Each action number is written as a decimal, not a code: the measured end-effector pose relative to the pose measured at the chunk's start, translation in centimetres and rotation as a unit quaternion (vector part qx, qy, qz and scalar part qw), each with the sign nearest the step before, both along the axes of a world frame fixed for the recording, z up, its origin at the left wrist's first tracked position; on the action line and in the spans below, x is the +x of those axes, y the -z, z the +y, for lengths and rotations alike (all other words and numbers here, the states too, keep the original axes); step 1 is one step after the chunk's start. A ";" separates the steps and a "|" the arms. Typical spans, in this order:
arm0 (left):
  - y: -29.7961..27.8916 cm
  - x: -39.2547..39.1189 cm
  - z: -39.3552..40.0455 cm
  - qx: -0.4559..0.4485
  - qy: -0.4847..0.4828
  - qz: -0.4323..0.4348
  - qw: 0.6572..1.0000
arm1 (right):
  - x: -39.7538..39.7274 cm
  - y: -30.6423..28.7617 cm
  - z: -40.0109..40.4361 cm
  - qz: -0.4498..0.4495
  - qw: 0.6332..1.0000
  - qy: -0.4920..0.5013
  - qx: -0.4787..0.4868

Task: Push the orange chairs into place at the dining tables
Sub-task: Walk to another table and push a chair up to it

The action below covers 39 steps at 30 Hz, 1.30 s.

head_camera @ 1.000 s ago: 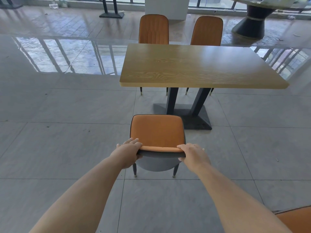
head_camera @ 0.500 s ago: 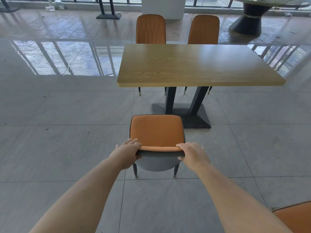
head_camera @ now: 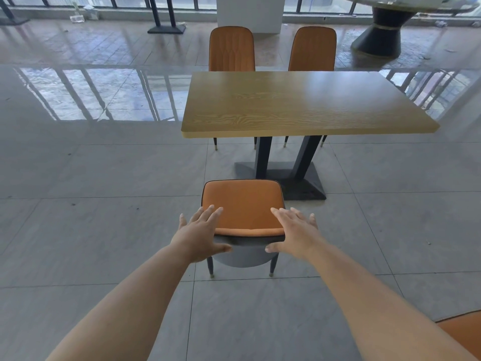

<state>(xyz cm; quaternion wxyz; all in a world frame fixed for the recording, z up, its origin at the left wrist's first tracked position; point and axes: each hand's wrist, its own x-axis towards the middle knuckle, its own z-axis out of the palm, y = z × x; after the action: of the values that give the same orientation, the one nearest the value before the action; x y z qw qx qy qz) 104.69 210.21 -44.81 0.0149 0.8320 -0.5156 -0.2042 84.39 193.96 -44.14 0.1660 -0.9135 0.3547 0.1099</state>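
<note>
The near orange chair (head_camera: 242,204) is standing on the grey tiled floor (head_camera: 104,230), facing the near long edge of the wooden table (head_camera: 307,102), with its seat in front of the table's dark base (head_camera: 302,186) and not yet under the tabletop. Half a second ago both hands were gripping the top of its backrest; now they are letting go. The left hand (head_camera: 200,238) and the right hand (head_camera: 296,235) are hovering open at the two ends of the backrest, fingers spread and holding nothing, though I cannot tell if the palms are still touching it. In my judgement, this is either a release or a change of grip, because the chair is still standing clear of the table and seems to need one more push.

The seat is smooth orange upholstery with dark piping and rounded corners; the back shell is grey, and the thin dark legs are ending in small metal tips. The tabletop is a pale wood-grain rectangle on two slanted black posts. Two more orange chairs (head_camera: 231,48) with stitched backs are sitting tucked at the far long edge. Another orange surface (head_camera: 466,332) is showing at the lower right corner of the view.
</note>
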 end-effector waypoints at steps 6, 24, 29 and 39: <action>-1.4 0.5 0.0 -0.013 0.004 -0.008 1.000 | 0.9 -0.4 0.0 -0.024 1.000 -0.004 -0.012; -4.3 0.3 -0.9 -0.046 0.022 -0.024 0.998 | 0.8 -3.7 0.4 -0.052 0.998 0.005 -0.029; -4.5 0.2 -0.9 -0.051 0.027 -0.031 0.998 | 0.9 -3.8 0.5 -0.060 0.998 0.011 -0.033; -4.9 0.3 -1.0 -0.059 0.019 -0.036 0.997 | 0.8 -4.1 0.4 -0.048 0.998 0.024 -0.034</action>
<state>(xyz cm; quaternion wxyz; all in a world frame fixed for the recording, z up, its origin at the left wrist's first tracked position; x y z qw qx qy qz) 104.95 209.21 -39.89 0.0410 0.8265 -0.5429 -0.1434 85.14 194.40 -40.02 0.1543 -0.9140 0.3718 0.0499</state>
